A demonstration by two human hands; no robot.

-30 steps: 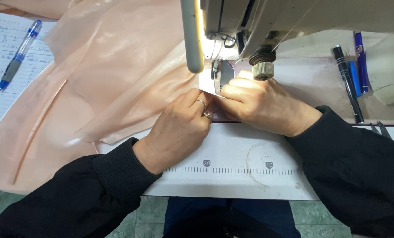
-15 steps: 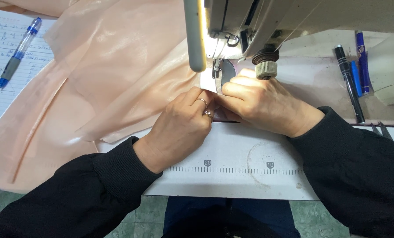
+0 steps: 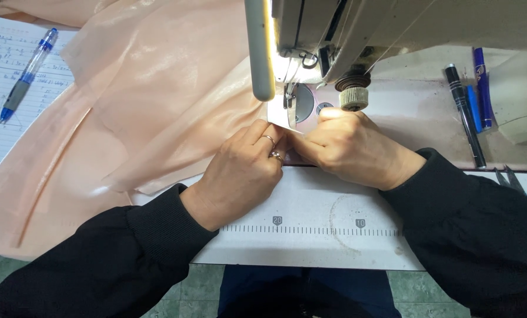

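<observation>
Fabric (image 3: 157,112), peach and glossy, lies mostly left of the sewing machine (image 3: 334,35). My left hand (image 3: 246,171) and right hand (image 3: 349,147) pinch its edge at the needle; I judge most seam remains unsewn.

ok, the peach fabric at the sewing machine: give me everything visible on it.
The glossy peach satin-like fabric lies spread over the table's left half, in loose overlapping folds with bright sheen and a few sewn seam lines. Its top edge runs out of frame; its left part covers some lined paper. Its right edge feeds under the grey sewing machine head, where the left hand and the right hand press on it by the needle.
</observation>
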